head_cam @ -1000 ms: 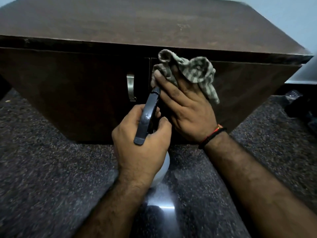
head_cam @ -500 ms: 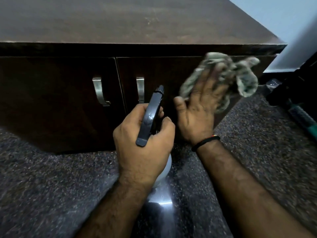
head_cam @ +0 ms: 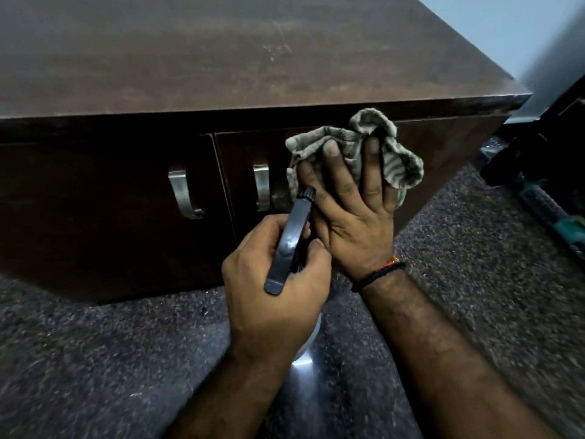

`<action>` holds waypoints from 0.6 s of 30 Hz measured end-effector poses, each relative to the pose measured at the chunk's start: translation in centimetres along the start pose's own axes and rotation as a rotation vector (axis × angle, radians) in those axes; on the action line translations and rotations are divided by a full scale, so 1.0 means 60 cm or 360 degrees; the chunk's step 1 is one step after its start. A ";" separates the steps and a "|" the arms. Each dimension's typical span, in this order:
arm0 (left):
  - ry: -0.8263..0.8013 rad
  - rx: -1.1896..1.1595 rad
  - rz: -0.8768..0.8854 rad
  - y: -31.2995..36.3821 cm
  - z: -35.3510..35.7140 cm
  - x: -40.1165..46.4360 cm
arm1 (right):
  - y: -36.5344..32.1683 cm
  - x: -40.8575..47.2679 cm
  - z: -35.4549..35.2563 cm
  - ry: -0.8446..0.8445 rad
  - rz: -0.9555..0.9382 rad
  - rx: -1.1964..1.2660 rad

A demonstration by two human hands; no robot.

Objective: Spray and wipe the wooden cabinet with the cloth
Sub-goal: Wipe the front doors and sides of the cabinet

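A low dark wooden cabinet [head_cam: 221,58] fills the upper view, its two front doors fitted with metal handles [head_cam: 183,194]. My right hand [head_cam: 354,210] lies flat on the right door and presses a striped grey-green cloth [head_cam: 402,163] against it, just right of the second handle [head_cam: 262,188]. My left hand [head_cam: 275,289] grips a spray bottle by its dark trigger head [head_cam: 289,242], nozzle pointing at the right door. The bottle's white body [head_cam: 311,340] is mostly hidden under the hand.
The floor is dark speckled stone [head_cam: 95,359] with a bright reflection near the bottle. Dark objects and a teal-tipped tool [head_cam: 550,210] lie on the floor to the right of the cabinet. A pale wall [head_cam: 506,26] stands behind.
My right hand has slid the cloth back leftward along the right door toward its handle, after sweeping out to the right. My left hand has kept holding the spray bottle in place.
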State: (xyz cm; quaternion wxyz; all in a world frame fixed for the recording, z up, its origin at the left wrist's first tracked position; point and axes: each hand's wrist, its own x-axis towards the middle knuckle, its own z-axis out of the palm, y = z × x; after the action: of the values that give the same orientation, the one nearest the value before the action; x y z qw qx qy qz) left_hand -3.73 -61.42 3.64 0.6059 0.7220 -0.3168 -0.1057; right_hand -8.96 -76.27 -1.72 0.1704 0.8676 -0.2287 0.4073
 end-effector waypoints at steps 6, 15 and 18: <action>-0.0049 0.0044 0.0061 0.009 -0.020 0.021 | -0.014 -0.003 0.017 -0.0045 0.0158 0.0045; 0.0076 -0.0034 0.0129 -0.036 -0.006 0.012 | -0.015 0.004 0.017 -0.0019 0.0207 0.0002; 0.0075 -0.0038 0.0109 -0.053 -0.012 -0.008 | -0.030 0.012 0.022 0.0080 0.0308 0.0159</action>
State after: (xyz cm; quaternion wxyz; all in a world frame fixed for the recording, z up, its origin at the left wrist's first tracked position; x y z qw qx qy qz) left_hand -2.68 -60.33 0.73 0.6251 0.7057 -0.3257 -0.0716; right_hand -6.78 -75.61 -2.17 0.0925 0.8384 -0.2863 0.4545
